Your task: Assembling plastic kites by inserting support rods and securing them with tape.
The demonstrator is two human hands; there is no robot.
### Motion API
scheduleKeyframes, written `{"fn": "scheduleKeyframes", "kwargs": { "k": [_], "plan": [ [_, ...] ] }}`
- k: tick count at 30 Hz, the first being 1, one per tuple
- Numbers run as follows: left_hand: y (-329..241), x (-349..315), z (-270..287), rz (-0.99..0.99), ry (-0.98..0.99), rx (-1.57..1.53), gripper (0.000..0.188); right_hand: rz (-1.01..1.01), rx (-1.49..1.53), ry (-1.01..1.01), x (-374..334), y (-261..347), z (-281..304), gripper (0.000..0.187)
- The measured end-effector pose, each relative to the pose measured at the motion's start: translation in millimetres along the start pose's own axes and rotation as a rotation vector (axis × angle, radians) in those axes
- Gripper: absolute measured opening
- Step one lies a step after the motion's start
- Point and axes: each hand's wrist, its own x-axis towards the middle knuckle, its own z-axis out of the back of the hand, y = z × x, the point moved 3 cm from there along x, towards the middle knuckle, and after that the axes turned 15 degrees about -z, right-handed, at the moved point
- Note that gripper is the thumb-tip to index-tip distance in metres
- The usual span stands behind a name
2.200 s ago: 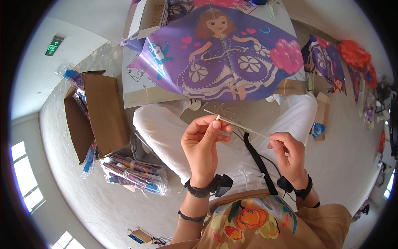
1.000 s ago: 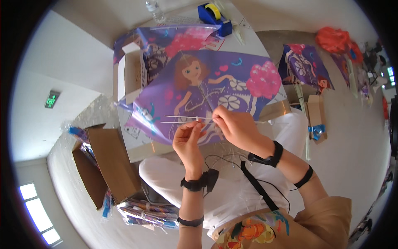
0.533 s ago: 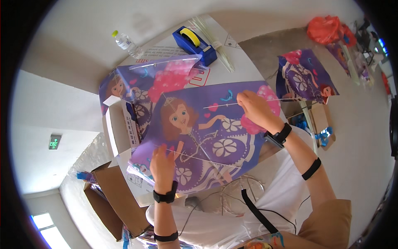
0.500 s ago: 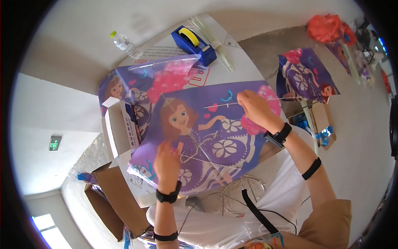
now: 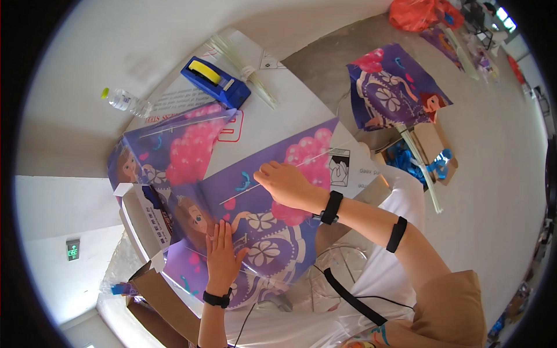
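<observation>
A purple kite sheet (image 5: 290,243) printed with a cartoon princess and pink balloons lies over the board on my lap side. My left hand (image 5: 223,255) rests flat on it, fingers stretched out, near the princess's face. Pinched in my right hand (image 5: 288,184) is a thin white rod (image 5: 238,195), slanting just over or on the sheet's upper part; I cannot tell whether it touches. Another printed sheet (image 5: 191,142), with a pale rod (image 5: 180,126) along its upper edge, lies to the left, partly under the first.
Beyond the sheets, a blue tape dispenser (image 5: 216,81) and a bundle of pale rods (image 5: 246,72) sit on the white board (image 5: 272,124). A bottle (image 5: 125,101) lies far left. A carton (image 5: 168,298) stands lower left. To the right are another kite sheet (image 5: 390,87) and a box (image 5: 444,142).
My left hand has come to lie flat on the sheet. The scene has shifted left in view, and the main sheet has turned on the board, baring its right part. The right hand still pinches the rod.
</observation>
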Motion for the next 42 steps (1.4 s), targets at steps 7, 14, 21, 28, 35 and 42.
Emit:
{"fn": "scheduleKeyframes", "kwargs": {
  "k": [7, 14, 21, 28, 35, 42],
  "plan": [
    [15, 26, 20, 0.016, -0.164, -0.066, 0.034, 0.003, 0.014, 0.023, 27, 15, -13, 0.01],
    [27, 81, 16, 0.229, -0.378, -0.163, 0.044, 0.058, -0.072, -0.01, 39, 11, -24, 0.013],
    [27, 94, 5, 0.278, -0.414, -0.177, 0.067, 0.054, -0.051, 0.007, 41, 5, -27, 0.017],
    [26, 96, -4, 0.262, -0.33, -0.088, 0.068, 0.121, -0.122, -0.046, 43, 5, -28, 0.015],
    [26, 96, -11, 0.277, -0.348, -0.066, 0.066, 0.077, 0.021, -0.101, 50, 21, -38, 0.018],
    [22, 101, -6, 0.287, -0.331, -0.03, 0.066, 0.133, -0.018, -0.105, 55, 18, -37, 0.013]
  ]
}}
